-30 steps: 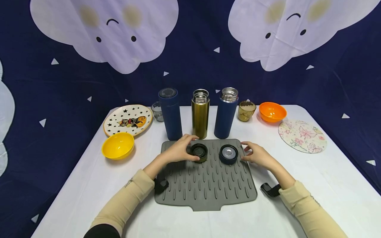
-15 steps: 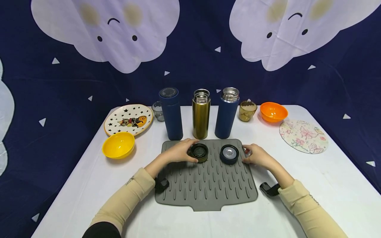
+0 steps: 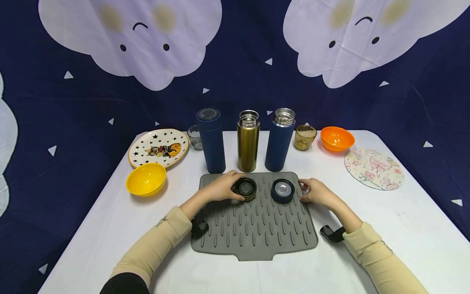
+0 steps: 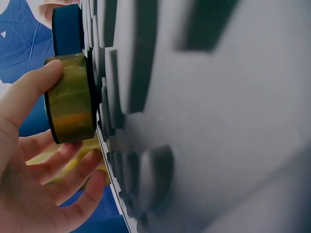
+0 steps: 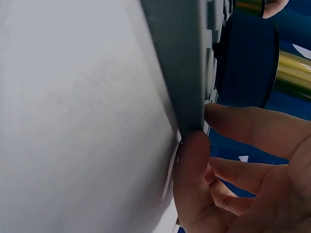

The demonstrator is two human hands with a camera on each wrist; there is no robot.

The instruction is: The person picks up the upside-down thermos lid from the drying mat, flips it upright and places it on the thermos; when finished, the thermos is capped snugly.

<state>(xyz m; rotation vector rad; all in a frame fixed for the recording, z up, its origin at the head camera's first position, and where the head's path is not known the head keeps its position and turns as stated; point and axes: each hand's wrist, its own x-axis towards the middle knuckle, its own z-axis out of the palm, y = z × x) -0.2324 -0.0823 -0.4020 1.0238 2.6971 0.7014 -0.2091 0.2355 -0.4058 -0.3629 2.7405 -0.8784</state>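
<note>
In the head view my left hand (image 3: 221,188) holds an olive-gold bottle lid (image 3: 247,188), black rim up, on a grey ridged drying mat (image 3: 257,232). The left wrist view has my thumb on the side of the lid (image 4: 73,107) and the other fingers spread beyond it. My right hand (image 3: 318,192) is at the right edge of the mat. Up close in the right wrist view, two fingertips meet round the mat edge (image 5: 180,63). A dark blue lid (image 3: 282,190) lies upside down just left of those fingers.
Behind the mat stand a capped blue bottle (image 3: 213,143), an uncapped gold bottle (image 3: 247,147) and an uncapped blue bottle (image 3: 280,143). At the left are a yellow bowl (image 3: 146,179) and a starry plate (image 3: 147,143). An amber cup (image 3: 304,138), an orange bowl (image 3: 337,139) and a floral round mat (image 3: 374,168) sit right.
My left fingers settle slightly lower round the gold lid. My right hand shifts a little in against the mat edge. Both lids and the bottles stay in place.
</note>
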